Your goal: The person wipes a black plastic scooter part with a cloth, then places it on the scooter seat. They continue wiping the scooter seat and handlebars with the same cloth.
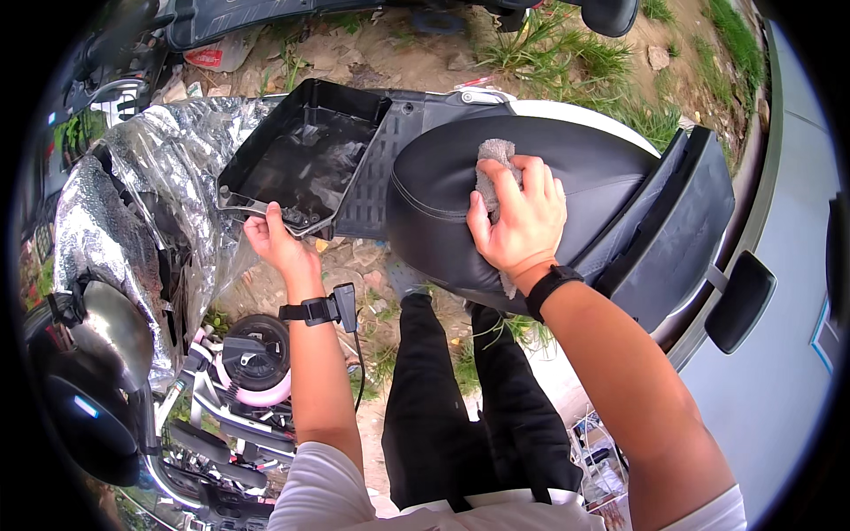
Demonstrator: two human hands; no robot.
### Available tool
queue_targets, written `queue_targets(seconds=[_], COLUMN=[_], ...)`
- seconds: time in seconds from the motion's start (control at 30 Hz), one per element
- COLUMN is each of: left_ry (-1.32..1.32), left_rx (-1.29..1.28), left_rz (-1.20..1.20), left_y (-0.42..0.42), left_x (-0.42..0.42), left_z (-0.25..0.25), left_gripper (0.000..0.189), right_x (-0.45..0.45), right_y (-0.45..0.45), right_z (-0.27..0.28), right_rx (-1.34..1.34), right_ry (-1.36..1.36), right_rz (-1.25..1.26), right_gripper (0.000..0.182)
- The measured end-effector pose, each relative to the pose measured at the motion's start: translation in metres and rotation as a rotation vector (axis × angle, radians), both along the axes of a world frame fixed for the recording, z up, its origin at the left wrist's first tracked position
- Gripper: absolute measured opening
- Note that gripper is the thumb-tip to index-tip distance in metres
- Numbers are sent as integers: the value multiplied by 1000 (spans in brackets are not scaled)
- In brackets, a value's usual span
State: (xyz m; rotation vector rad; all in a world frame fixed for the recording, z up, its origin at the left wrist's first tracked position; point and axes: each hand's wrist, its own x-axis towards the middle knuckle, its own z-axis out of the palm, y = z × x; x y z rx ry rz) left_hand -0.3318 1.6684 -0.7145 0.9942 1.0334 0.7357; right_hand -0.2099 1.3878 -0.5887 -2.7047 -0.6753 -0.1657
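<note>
My right hand (521,212) presses a crumpled grey-brown cloth (497,174) onto the black padded seat (438,159) of a scooter. Part of the cloth hangs down below the palm. My left hand (282,242) grips the near corner of an open black plastic tray (299,159), thumb on top of its rim. The tray is tilted over the scooter's ribbed footboard (375,192), left of the seat, and its inside looks dusty or wet. Both wrists wear black straps, the left with a small device and cable.
Silvery, crinkled sheeting (106,219) covers the scooter's front at left. A black backrest (671,226) stands behind the seat. Below left are a round mirror (109,332) and a pink-rimmed wheel (255,358). Grass and littered dirt (425,60) lie beyond; a grey vehicle panel (750,372) is at right.
</note>
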Motion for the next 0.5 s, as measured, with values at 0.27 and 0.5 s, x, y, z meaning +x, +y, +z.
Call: queue_targets(seconds=[0.27, 0.5], left_ry=[166, 338], left_rx=[28, 5], left_rz=[1, -123], left_y=[-17, -29], left_x=[-52, -98], left_z=[-24, -36], left_gripper=[18, 12], right_x=[-1, 0], right_y=[2, 3], right_z=[0, 0], right_rx=[-29, -27], right_ry=[-3, -26], right_rz=[9, 18], right_gripper=[37, 35])
